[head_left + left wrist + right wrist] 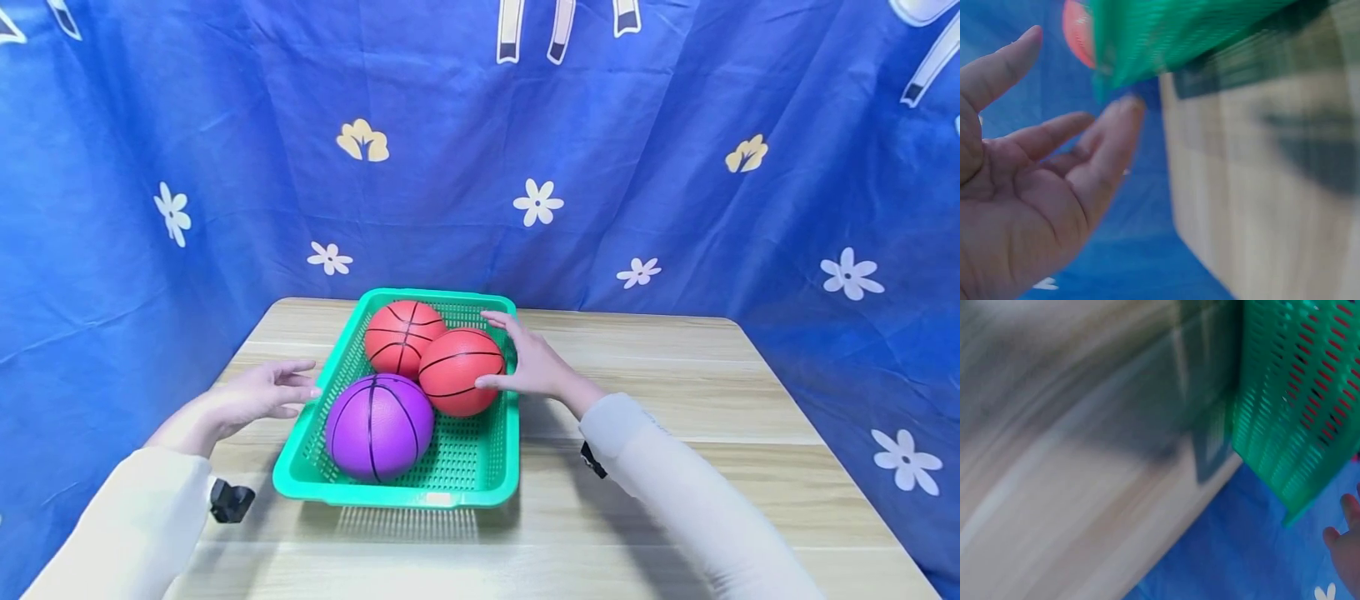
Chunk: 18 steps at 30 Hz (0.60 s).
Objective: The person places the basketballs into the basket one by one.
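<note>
A green plastic basket (375,495) holds three small basketballs. The purple basketball (381,429) lies at the near left, one red basketball (401,335) at the back left and another red basketball (459,372) at the right. Beside the left rim is my left hand (251,400), its loosely bent fingers apart and nothing between them; the left wrist view shows its palm (1029,206) bare. My right hand (531,362) reaches over the right rim with thumb and fingers spread by the right red ball. Whether it touches that ball I cannot tell. The right wrist view catches only some fingers (1349,515).
The basket stands on a light wood-grain table (645,367) towards its back left. A blue patterned curtain (450,217) hangs behind the table and along both sides. Small black wrist cameras, such as the left one (231,501), jut out below the sleeves.
</note>
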Motion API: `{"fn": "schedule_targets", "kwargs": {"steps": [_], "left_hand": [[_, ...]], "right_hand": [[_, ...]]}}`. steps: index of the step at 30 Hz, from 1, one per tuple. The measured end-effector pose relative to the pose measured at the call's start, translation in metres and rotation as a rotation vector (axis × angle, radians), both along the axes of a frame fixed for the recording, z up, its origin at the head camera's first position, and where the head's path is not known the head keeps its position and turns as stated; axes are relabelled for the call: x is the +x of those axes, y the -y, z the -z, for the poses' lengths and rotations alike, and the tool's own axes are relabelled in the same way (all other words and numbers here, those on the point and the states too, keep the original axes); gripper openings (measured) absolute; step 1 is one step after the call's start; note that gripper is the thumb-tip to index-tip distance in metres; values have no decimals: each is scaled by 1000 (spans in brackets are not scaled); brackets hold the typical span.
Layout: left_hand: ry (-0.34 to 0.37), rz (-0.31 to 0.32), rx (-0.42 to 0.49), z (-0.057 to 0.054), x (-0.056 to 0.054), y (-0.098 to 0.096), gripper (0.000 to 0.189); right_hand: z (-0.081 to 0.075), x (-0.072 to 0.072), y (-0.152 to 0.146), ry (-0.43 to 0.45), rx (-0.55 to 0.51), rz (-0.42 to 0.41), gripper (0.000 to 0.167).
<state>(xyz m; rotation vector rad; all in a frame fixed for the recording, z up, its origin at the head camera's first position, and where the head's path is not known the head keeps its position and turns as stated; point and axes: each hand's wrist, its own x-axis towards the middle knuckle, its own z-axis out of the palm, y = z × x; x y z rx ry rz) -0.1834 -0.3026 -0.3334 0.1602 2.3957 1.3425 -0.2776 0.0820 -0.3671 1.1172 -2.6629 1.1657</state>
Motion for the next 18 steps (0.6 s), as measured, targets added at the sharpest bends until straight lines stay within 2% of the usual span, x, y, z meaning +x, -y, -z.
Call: {"fn": "schedule_targets", "kwargs": {"steps": [3, 9, 14, 18], "left_hand": [[-40, 14, -108, -17, -3, -8, 82], [-190, -4, -337, -51, -3, -39, 89], [-297, -8, -408, -72, 1, -69, 95], [-398, -25, -439, -82, 8, -92, 98]], "right_hand": [[-10, -1, -9, -19, 19, 33, 86], [-31, -3, -31, -17, -11, 110, 72], [-49, -2, -49, -27, -12, 178, 66], [-64, 2, -61, -30, 14, 247, 65]]}}
